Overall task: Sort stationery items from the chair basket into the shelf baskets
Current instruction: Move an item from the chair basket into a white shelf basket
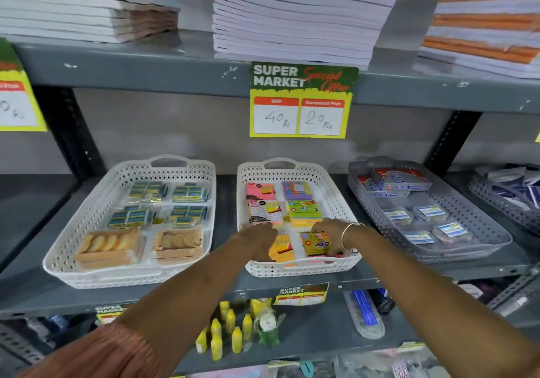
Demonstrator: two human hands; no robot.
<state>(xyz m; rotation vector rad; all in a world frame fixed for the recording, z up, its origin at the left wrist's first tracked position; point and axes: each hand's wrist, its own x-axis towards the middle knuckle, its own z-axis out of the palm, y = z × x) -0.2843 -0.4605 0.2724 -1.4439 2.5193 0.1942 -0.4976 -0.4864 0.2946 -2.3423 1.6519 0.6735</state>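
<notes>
Both my hands reach into the middle white shelf basket (pixel 298 269), which holds several packs of coloured sticky notes. My left hand (pixel 258 238) lies palm down over the orange-yellow pack (pixel 285 250) at the basket's front left. My right hand (pixel 328 230), with a bangle on the wrist, rests its fingers on the top of the yellow pack (pixel 315 244) at the front right. Pink (pixel 260 192), purple (pixel 296 190) and green (pixel 302 209) packs lie further back. The chair basket is out of sight.
A white basket (pixel 58 263) on the left holds eraser packs and wooden boxes. A grey basket (pixel 467 249) on the right holds small clear boxes. A price sign (pixel 301 99) hangs above. Notebook stacks (pixel 295 15) fill the upper shelf; yellow bottles (pixel 230 331) stand below.
</notes>
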